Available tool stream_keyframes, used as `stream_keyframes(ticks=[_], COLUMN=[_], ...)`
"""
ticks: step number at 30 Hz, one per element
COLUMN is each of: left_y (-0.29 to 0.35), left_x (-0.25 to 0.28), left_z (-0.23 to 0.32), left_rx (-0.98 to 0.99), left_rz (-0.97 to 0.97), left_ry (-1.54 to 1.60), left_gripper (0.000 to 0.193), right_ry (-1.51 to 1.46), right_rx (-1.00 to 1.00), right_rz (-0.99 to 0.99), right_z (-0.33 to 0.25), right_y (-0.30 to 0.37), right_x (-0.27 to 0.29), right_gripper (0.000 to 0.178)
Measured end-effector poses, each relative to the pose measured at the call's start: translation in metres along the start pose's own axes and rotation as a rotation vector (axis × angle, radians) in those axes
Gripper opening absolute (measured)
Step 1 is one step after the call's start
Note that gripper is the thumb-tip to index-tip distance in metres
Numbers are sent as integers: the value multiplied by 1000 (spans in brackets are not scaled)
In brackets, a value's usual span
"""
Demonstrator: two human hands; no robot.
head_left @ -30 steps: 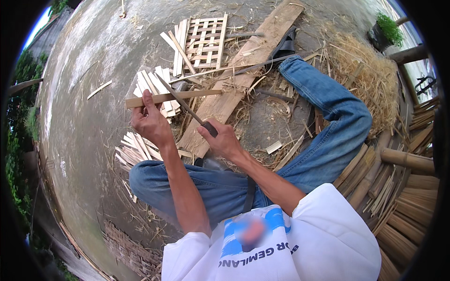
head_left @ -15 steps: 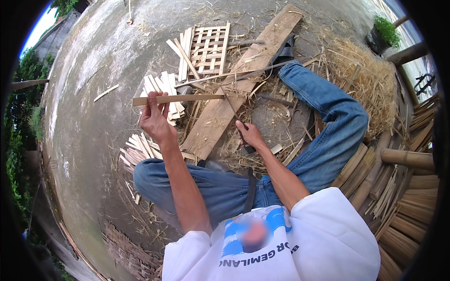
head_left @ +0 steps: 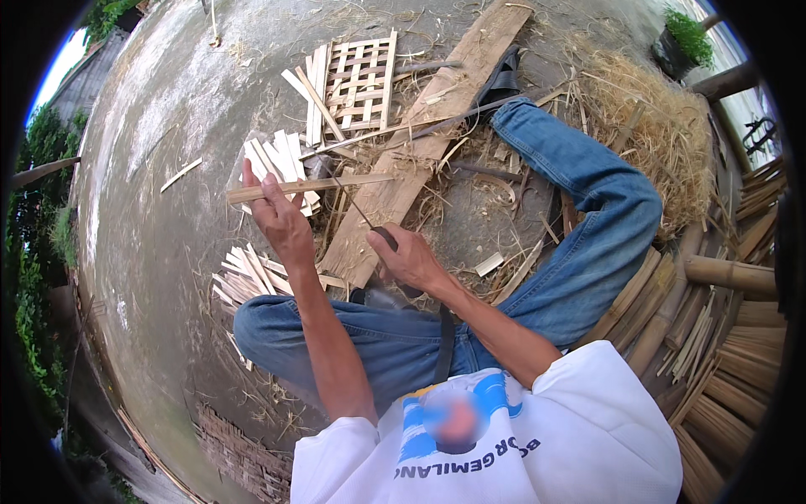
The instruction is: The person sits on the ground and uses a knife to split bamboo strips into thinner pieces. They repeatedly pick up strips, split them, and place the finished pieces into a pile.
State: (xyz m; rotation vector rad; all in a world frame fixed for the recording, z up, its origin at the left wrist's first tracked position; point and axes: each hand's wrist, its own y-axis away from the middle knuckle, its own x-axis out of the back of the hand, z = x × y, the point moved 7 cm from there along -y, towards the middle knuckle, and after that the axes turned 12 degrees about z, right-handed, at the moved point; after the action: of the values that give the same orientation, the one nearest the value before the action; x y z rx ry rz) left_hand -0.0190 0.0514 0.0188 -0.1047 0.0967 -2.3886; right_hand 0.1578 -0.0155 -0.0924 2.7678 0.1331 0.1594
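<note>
Holding the wooden strip (head_left: 323,183), the left hand (head_left: 285,225) should sit clear of the knife (head_left: 385,237) (right hand (head_left: 413,259) gripping its handle).

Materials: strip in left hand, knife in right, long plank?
Strip: likely bamboo, possibly wood; pale tan, smooth-looking, apparently uncoated.
Knife blade: probably steel, thin and dark grey. Its handle is dark, material unclear.
Plank: apparently wood, brown, rough-looking, no paint visible.
</note>
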Motion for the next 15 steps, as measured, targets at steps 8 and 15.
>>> stream_keyframes(ticks=[8, 15], left_y=[1, -13], left_x=[5, 7], left_z=[-3, -26], left_rx=[-95, -183], left_rz=[90, 191], left_ry=[-102, -179], left_gripper=[52, 52], right_ry=[204, 179], right_rx=[98, 213], right_rz=[228, 231], right_z=[63, 30], right_y=[-29, -13], right_x=[15, 4], right_gripper=[52, 49])
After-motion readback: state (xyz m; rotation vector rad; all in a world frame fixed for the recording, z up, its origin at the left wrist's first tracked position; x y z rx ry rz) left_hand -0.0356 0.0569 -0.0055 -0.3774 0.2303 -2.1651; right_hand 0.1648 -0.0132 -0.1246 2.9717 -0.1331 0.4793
